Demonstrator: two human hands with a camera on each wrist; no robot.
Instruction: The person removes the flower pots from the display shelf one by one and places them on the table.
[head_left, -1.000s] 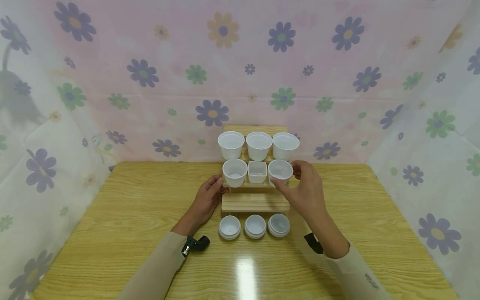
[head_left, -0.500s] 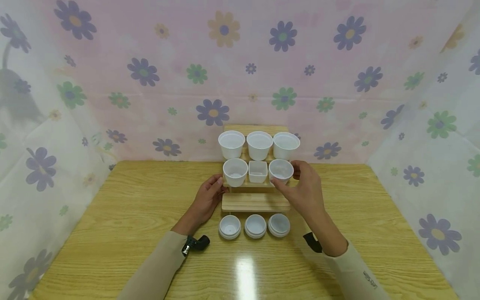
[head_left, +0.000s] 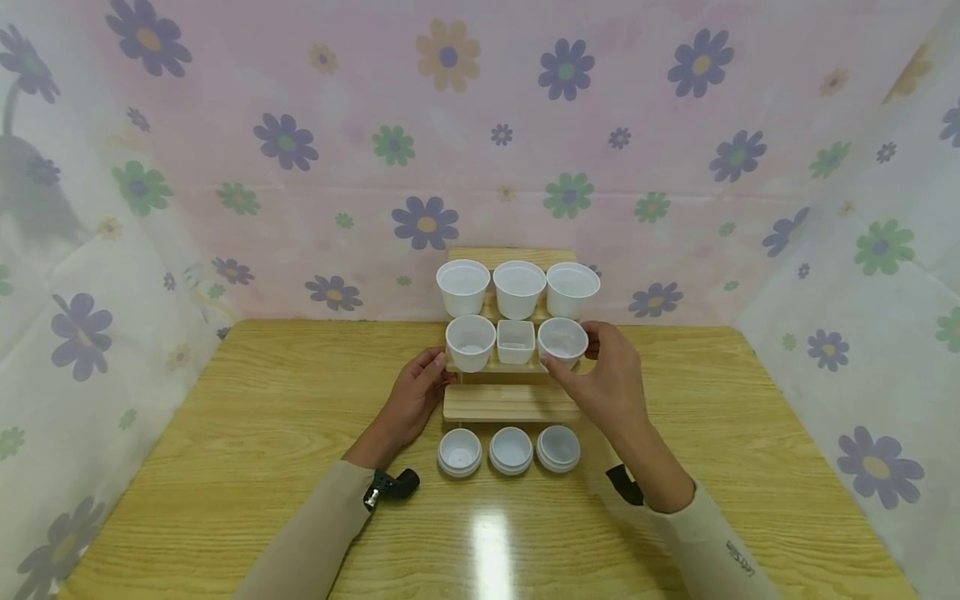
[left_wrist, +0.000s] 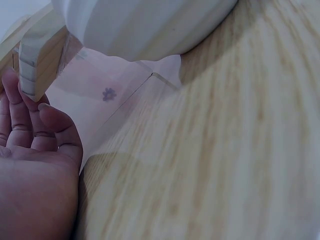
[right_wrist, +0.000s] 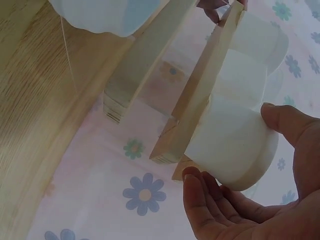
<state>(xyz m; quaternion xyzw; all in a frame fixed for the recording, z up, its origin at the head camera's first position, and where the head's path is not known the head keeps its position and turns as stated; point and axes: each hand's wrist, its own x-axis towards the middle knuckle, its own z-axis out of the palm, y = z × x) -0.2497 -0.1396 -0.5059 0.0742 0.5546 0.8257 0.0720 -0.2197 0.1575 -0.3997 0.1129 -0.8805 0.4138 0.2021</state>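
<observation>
My right hand (head_left: 613, 379) holds a white round plastic cup (head_left: 562, 340) at the right end of a tiered wooden shelf (head_left: 510, 403). In the right wrist view the thumb lies on one side of this cup (right_wrist: 230, 140) and the fingers curve round the other. It stands upright on the second tier from the top. Beside it are a small square cup (head_left: 516, 343) and another round cup (head_left: 470, 343). My left hand (head_left: 417, 393) grips the left end of the same tier; in the left wrist view its fingers and thumb surround the wooden end (left_wrist: 46, 65).
Three larger white cups (head_left: 519, 289) line the upper tier. A lower tier holds nothing. Three small white bowls (head_left: 512, 452) sit in a row on the wood-grain table (head_left: 300, 400) before the shelf. A flowered cloth (head_left: 330, 192) hangs behind and at both sides.
Almost nothing has moved. Both hands keep their places on the shelf and cup; the whole head view shifts very slightly.
</observation>
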